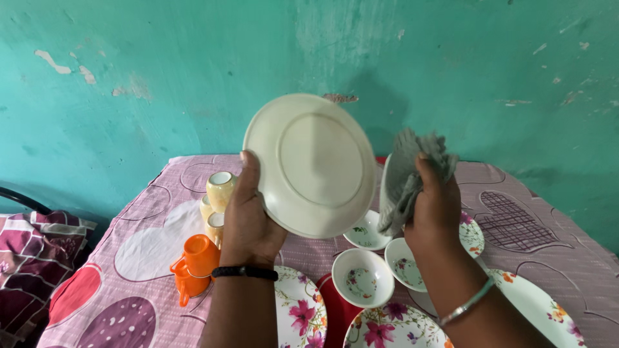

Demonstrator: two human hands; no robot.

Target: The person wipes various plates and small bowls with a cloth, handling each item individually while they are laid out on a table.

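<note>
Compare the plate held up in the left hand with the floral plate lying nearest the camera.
The held plate is raised on edge in the left hand, its plain cream underside showing. The floral plate lies flat on the table, face up with pink flowers, untouched by any hand. Both are round and pale.

light: soft, even daylight | shadows: faint on teal wall (129,58) | focus: sharp | edges: slightly bowed

Cream plate (313,164) in my left hand (248,222), grey cloth (412,174) in my right hand (435,209). Below plate: white floral bowls (361,277); left of it: orange cups (193,264). Pink heart-patterned tablecloth (155,245), teal wall (161,77).
</note>
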